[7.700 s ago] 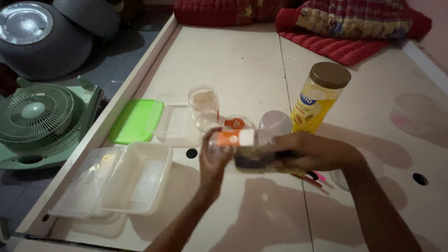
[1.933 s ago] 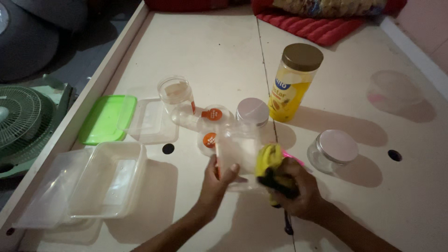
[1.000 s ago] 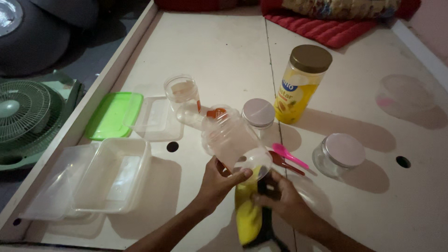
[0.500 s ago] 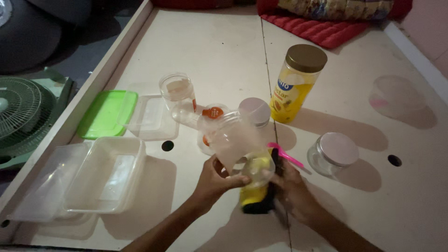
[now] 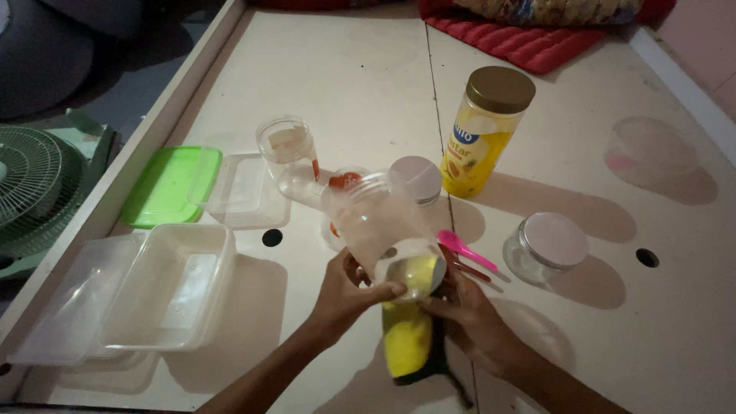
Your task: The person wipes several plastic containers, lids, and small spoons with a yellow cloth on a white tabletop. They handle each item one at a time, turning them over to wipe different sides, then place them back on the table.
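One clear plastic jar [image 5: 387,234] lies tilted above the table [image 5: 368,84], mouth toward the person, empty. Left hand [image 5: 345,287] fingers curl closed around its rim. Right hand [image 5: 468,314] grips a soft yellow sponge [image 5: 406,345] at the mouth. Nearby, a gold-lidded jar [image 5: 487,130] holds yellow contents.

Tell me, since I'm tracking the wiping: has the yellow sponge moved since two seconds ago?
Yes. The yellow sponge has dropped from beside the clear jar to below its mouth, farther from the yellow-labelled jar.
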